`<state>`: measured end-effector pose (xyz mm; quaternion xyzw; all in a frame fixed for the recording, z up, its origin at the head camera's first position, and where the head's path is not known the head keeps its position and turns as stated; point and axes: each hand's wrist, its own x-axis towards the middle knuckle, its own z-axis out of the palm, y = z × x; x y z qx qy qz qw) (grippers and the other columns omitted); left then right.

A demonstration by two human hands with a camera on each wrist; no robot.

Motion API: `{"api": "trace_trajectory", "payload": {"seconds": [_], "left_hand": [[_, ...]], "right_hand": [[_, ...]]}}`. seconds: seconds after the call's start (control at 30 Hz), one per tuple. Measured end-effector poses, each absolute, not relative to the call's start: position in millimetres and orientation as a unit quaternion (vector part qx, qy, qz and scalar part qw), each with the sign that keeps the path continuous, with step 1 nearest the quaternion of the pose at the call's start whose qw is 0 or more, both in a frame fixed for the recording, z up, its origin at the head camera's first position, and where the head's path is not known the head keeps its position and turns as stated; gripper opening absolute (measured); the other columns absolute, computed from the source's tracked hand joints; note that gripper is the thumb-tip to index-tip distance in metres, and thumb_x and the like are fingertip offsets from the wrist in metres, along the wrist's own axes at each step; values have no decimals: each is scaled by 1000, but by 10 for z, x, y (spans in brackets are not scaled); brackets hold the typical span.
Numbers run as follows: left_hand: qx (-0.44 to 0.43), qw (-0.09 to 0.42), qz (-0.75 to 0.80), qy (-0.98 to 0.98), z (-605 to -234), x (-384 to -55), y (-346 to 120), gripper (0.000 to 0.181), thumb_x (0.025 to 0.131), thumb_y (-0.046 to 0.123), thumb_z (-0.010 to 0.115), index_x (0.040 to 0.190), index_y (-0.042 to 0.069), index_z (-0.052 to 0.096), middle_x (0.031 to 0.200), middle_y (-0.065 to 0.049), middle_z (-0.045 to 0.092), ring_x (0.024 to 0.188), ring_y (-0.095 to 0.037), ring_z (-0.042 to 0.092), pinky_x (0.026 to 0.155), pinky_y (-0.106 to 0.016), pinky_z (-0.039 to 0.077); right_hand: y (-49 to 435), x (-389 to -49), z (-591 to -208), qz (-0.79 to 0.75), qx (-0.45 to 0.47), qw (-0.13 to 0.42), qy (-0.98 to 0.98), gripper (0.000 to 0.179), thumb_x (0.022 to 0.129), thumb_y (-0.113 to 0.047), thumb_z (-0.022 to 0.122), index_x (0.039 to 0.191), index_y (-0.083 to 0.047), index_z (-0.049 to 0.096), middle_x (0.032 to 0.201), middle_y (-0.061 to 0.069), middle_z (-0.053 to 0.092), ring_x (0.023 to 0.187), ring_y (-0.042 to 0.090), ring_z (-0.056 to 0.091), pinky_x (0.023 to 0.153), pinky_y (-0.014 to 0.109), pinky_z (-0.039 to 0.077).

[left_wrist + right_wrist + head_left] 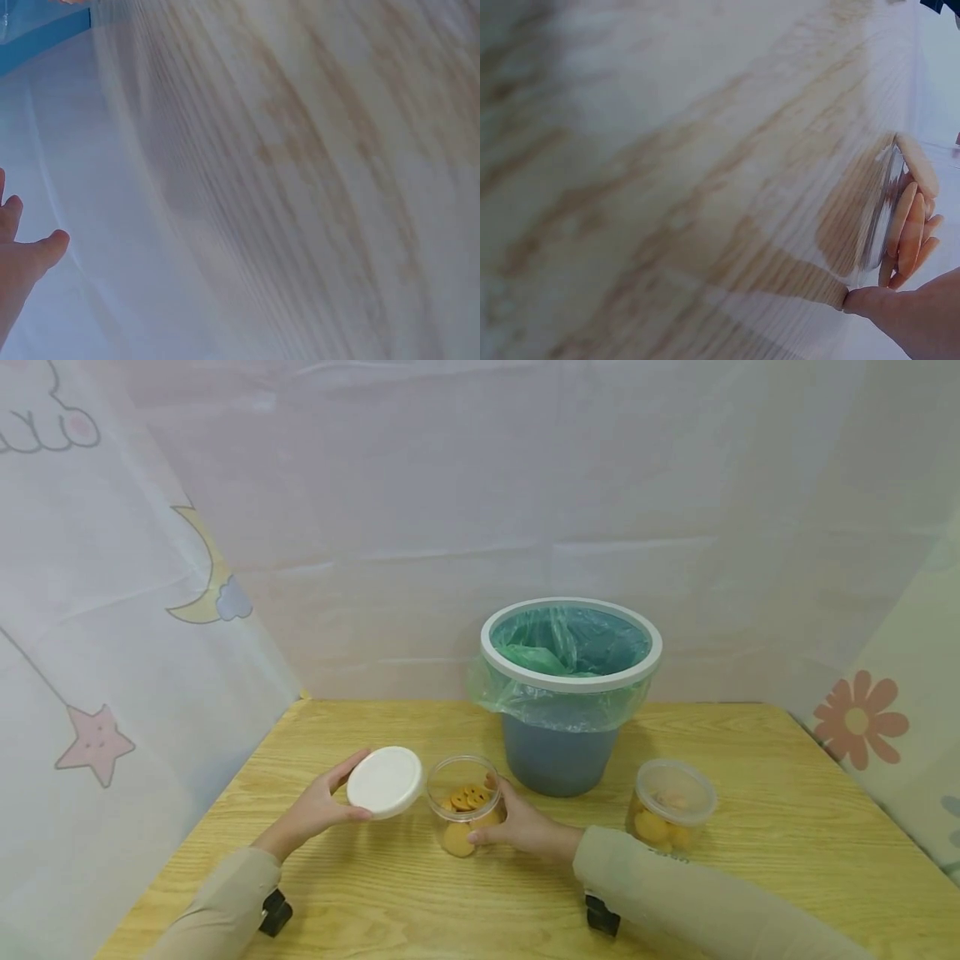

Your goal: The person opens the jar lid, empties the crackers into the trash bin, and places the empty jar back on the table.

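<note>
My left hand holds a round white lid by its left edge, thumb below and fingers above, tilted and raised over the table. Just to the right stands an uncovered clear plastic jar, its rim near the lid. Round yellow-brown cookies with small holes lie inside it. My right hand grips this jar from the right, the thumb in front. Through the clear wall, cookies show in the right wrist view. The left wrist view catches only part of the left hand, not the lid.
Behind the jar stands a blue bin with a white rim and a green plastic liner. A second jar, lidded and holding cookies, is to the right, beyond the right forearm. The wooden table ends at a fabric backdrop.
</note>
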<state>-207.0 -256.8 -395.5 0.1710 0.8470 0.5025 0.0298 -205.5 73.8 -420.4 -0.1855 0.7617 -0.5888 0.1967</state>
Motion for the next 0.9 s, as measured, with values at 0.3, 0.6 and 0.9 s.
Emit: {"api": "trace_trajectory", "payload": {"seconds": [0.3,0.6,0.9], "left_hand": [[150,34,479,864,-3976,-2050,-2670,99,73,16,86,151,-2,27,153,-26,26,139,-50,17,102,-74,12],[151,44,460,874,-4044,-2067,-2748,100,74,19,86,151,-3,27,153,-27,25,139,-52,18,101,-75,13],[154,53,434,886,-4073,-2060,-2770,101,71,23,88,149,-5,30,152,-28,28,137,-52,21,101,-75,16]], "right_hand": [[720,-2050,-4216,-595,-180,200,757,102,84,-11,77,153,4,3,156,27,12,141,48,14,112,60,17],[642,-2044,-4232,-587,-147,153,781,118,75,-12,86,153,3,-1,155,29,16,141,46,17,112,59,17],[597,-2106,-4262,-584,-143,135,788,127,72,-12,88,154,-2,-8,158,20,18,143,44,10,113,59,12]]}}
